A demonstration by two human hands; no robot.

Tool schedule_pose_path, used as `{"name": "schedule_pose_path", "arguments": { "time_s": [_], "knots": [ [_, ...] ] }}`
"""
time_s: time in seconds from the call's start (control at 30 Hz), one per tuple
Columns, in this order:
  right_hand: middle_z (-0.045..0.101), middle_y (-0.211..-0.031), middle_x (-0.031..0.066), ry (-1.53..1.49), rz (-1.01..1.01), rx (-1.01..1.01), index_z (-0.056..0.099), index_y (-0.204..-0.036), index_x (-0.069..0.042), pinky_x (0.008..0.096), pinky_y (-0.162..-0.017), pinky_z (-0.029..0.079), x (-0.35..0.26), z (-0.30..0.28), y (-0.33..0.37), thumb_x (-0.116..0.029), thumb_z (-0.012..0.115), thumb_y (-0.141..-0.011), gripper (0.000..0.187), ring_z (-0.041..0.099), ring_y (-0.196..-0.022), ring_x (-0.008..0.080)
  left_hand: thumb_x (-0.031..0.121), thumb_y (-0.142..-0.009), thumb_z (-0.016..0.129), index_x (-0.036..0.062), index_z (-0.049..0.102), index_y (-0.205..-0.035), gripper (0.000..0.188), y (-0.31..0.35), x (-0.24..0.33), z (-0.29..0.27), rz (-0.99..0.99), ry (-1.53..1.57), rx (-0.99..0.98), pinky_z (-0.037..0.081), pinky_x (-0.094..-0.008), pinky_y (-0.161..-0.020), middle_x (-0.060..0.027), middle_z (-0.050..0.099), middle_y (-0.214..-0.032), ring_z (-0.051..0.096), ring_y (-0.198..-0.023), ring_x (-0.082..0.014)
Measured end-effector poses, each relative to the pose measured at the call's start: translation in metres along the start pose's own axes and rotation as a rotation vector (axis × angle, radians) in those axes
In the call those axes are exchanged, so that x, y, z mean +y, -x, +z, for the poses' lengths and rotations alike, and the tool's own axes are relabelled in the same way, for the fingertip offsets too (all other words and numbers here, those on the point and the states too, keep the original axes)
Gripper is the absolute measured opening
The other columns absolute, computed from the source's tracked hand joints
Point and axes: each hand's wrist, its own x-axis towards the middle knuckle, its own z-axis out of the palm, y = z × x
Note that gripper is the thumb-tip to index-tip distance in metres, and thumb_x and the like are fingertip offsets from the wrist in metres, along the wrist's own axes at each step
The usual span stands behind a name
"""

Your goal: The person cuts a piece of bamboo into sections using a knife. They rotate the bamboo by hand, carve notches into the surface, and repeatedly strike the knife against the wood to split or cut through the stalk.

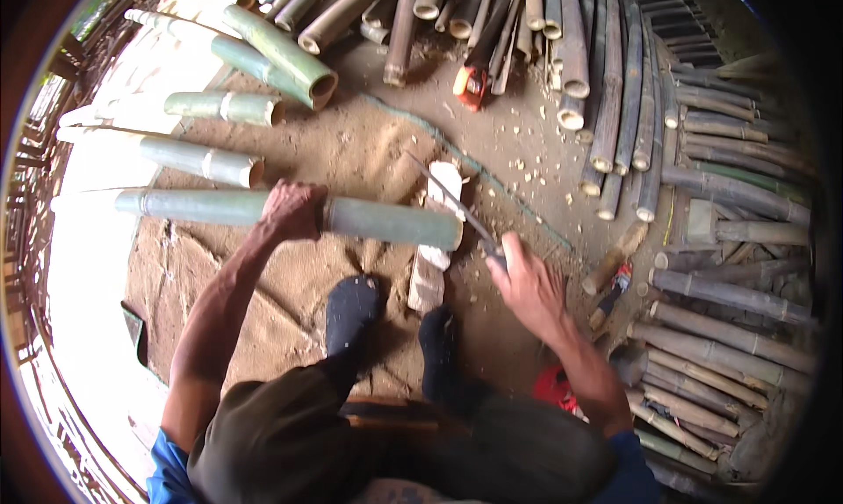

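My left hand (295, 211) is wrapped around a thick green bamboo pole (378, 222), which lies crosswise in front of me with its far left part in bright light. Its right end rests on a pale wooden block (428, 284) standing out on both sides beneath it. In my right hand (530, 286) I grip the handle of a long, thin-bladed knife (465, 207). The blade slants up and left past the pole's cut end, above the block. Whether it touches the bamboo I cannot tell. My feet in dark socks (354, 311) are just below the pole.
Shorter green bamboo pieces (224, 107) lie at the upper left. Stacked bamboo poles (575, 39) fill the back, with more along the right (729, 293). An orange-red tool (471, 87) lies among them. A green cord (492, 179) and wood chips lie near the burlap mat (272, 328).
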Motion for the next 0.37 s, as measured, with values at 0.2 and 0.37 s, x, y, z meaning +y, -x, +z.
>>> {"name": "schedule_pose_path", "arguments": {
  "time_s": [0.2,0.37],
  "knots": [
    [0.071,-0.076,0.0202,0.292,0.185,-0.284,0.054,-0.108,-0.001,0.0404,-0.051,0.058,0.086,0.057,0.024,-0.011,0.065,-0.103,0.015,0.072,-0.059,0.0312,0.021,-0.053,0.095,0.0141,0.072,-0.094,0.048,-0.016,0.023,0.006,0.049,0.027,-0.047,0.059,-0.0468,-0.082,-0.0074,0.076,-0.092,0.076,-0.087,-0.0308],
    [0.075,-0.096,0.0242,-0.053,0.105,-0.076,0.057,-0.121,-0.006,0.0552,-0.071,0.057,-0.007,-0.014,-0.010,-0.023,0.073,-0.102,0.030,0.074,-0.082,0.0475,0.021,-0.054,0.095,0.0145,0.072,-0.098,0.050,-0.016,0.003,0.008,-0.015,-0.066,0.013,0.057,-0.0509,-0.087,-0.0071,0.076,-0.095,0.075,-0.090,-0.0307]
  ]
}}
